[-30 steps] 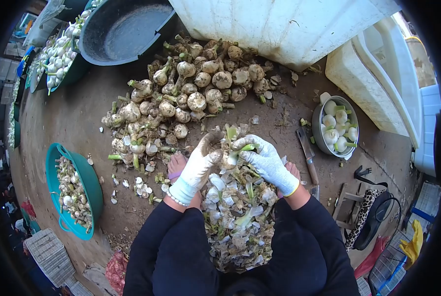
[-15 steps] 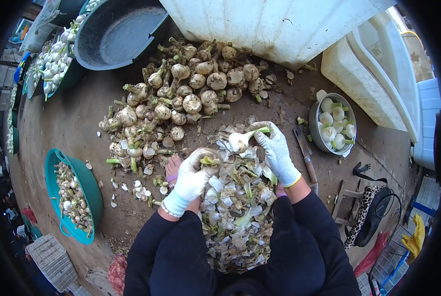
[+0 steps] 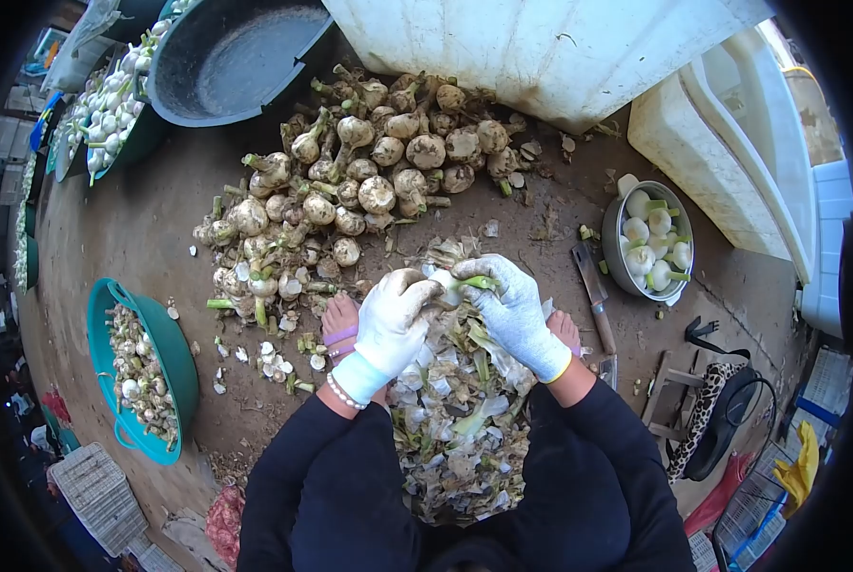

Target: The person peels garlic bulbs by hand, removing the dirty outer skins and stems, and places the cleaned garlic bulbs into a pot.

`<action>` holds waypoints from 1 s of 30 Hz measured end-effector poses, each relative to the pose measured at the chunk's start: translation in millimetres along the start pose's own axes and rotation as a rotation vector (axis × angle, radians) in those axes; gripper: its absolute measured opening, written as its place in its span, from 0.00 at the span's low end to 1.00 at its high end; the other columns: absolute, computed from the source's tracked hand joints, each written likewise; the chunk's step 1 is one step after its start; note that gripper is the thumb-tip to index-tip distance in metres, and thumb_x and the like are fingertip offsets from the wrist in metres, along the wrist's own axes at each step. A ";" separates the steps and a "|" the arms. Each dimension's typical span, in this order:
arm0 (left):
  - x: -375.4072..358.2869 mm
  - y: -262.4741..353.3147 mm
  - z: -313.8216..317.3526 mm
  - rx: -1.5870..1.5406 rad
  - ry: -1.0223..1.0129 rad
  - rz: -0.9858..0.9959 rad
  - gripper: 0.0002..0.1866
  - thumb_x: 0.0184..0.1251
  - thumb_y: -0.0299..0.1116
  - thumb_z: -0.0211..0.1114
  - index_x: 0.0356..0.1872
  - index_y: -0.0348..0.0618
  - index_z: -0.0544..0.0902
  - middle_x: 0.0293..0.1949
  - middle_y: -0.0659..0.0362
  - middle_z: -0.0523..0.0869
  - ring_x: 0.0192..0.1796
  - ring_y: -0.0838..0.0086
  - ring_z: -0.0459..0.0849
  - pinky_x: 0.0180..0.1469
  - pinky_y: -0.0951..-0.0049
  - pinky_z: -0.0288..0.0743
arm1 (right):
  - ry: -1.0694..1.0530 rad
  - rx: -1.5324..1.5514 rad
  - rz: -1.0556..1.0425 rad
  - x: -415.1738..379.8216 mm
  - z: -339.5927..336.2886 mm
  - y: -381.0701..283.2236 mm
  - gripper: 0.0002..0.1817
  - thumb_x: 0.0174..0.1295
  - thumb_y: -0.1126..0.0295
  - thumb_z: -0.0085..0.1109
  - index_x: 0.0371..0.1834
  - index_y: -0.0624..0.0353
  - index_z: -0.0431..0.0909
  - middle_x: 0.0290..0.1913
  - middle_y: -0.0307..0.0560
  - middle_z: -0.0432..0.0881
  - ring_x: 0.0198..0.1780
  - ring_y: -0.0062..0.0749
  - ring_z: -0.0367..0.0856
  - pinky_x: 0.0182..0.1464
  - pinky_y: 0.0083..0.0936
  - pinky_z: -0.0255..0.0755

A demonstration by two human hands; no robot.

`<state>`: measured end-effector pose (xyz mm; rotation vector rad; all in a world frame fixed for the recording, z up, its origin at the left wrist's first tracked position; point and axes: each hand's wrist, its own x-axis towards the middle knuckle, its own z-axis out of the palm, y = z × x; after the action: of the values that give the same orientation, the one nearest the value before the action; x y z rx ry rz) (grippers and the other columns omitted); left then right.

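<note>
Between my two gloved hands is a white garlic bulb [image 3: 448, 286] with a short green stem pointing right. My right hand [image 3: 508, 310] is closed around the stem end. My left hand [image 3: 395, 313] is closed against the bulb's left side, its fingertips on the outer skin; the hand covers part of the bulb. Directly below lies a heap of peeled garlic skins [image 3: 460, 429], between my legs. Beyond my hands rises a pile of dirty, unpeeled garlic bulbs [image 3: 377, 195] with cut stems.
A metal pot [image 3: 609, 250] of clean white bulbs stands at right, with a knife [image 3: 593, 291] beside it. At left is a green basket [image 3: 180, 357] holding small garlic pieces. A black tub [image 3: 255, 71] and a white container [image 3: 531, 52] border the far side.
My hands have come together at the bulb, the right moving left and slightly down. The left has shifted from its pinched scrap of peel onto the bulb's side.
</note>
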<state>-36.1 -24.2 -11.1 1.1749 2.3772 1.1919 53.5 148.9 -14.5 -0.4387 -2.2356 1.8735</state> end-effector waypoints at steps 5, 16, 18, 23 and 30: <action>-1.7 1.2 0.9 -0.005 0.123 0.007 0.15 0.49 0.26 0.69 0.41 0.46 0.81 0.41 0.57 0.80 0.42 0.58 0.80 0.45 0.60 0.74 | 0.034 0.011 0.093 1.4 0.2 -2.9 0.13 0.57 0.79 0.61 0.46 0.59 0.81 0.42 0.49 0.83 0.44 0.38 0.84 0.47 0.27 0.77; -5.9 4.2 -0.5 0.122 -0.132 0.099 0.09 0.50 0.26 0.63 0.35 0.44 0.77 0.34 0.55 0.76 0.37 0.57 0.79 0.39 0.60 0.73 | 0.139 0.160 0.241 7.4 -8.7 0.1 0.10 0.62 0.74 0.62 0.46 0.62 0.79 0.39 0.42 0.84 0.41 0.24 0.83 0.43 0.22 0.76; -15.1 2.3 3.8 0.172 -0.433 0.173 0.09 0.51 0.28 0.62 0.35 0.43 0.77 0.34 0.53 0.77 0.36 0.56 0.80 0.37 0.58 0.74 | 0.199 0.265 0.325 16.9 -19.7 -5.4 0.11 0.66 0.67 0.61 0.45 0.63 0.77 0.37 0.41 0.82 0.35 0.18 0.82 0.37 0.16 0.76; -33.8 -13.4 13.0 0.280 -0.744 -0.016 0.15 0.54 0.31 0.65 0.43 0.39 0.77 0.38 0.52 0.79 0.40 0.57 0.83 0.42 0.60 0.77 | 0.263 0.589 0.380 28.8 -30.1 5.1 0.13 0.68 0.61 0.59 0.42 0.59 0.73 0.35 0.42 0.82 0.30 0.19 0.83 0.31 0.16 0.77; -4.4 -12.7 -2.0 -0.432 0.252 -0.384 0.22 0.55 0.26 0.68 0.52 0.40 0.76 0.40 0.53 0.80 0.41 0.60 0.81 0.46 0.67 0.76 | -0.008 0.252 0.336 19.4 -8.0 6.1 0.13 0.66 0.62 0.62 0.39 0.61 0.74 0.31 0.39 0.80 0.28 0.17 0.80 0.31 0.15 0.73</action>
<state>-41.3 -32.9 -20.1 0.4339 2.2013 1.6656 38.6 164.0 -19.9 -0.8029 -1.9887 2.2856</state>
